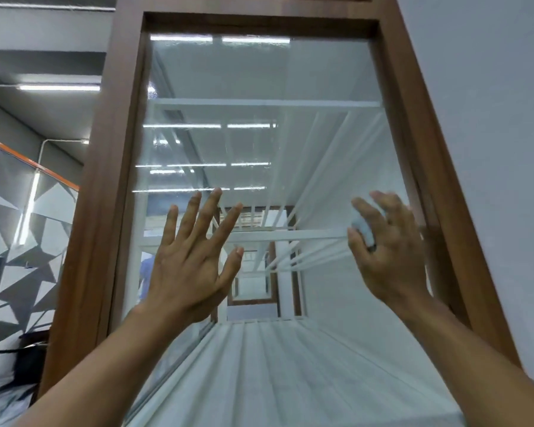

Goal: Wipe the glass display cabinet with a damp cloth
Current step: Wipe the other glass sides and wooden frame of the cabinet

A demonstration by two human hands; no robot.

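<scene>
Looks steeply up the glass display cabinet point(105, 180), tall in its brown wooden frame, with a plain pale wall point(490, 118) to the right and a grey-and-white patterned panel point(19, 226) off to the left. Takes in most of the front glass pane point(259, 72), mirroring the ceiling's strip lights point(59, 87) and showing white shelves point(265, 103) behind it.

Raises both hands to the lower half of that pane, well apart. Spreads the left hand point(195, 260) wide left of centre, fingers straight and holding nothing, at the glass or just in front of it; impossible to tell which. Sets the right hand point(389, 251) near the frame's right upright, thumb and fingers curled round a small wad of pale cloth point(363, 229), showing only a bit of it between thumb and forefinger. Seems to turn the wad towards the glass, though contact cannot be made out from this angle.

Reads as mid-wipe on the front pane, working at its right edge, with the left hand probably there to steady. No telling through the reflections how much of the glass is already done.

Calls next for pressing the wad flat and firm to the pane, then sweeping it across towards the left hand or upwards along the frame. Calls too for a higher reach to cover the top of the pane, and perhaps for opening the cloth out a little to wipe a broader band. Worth minding the corners against the wood, likely the easiest spots to miss.
</scene>
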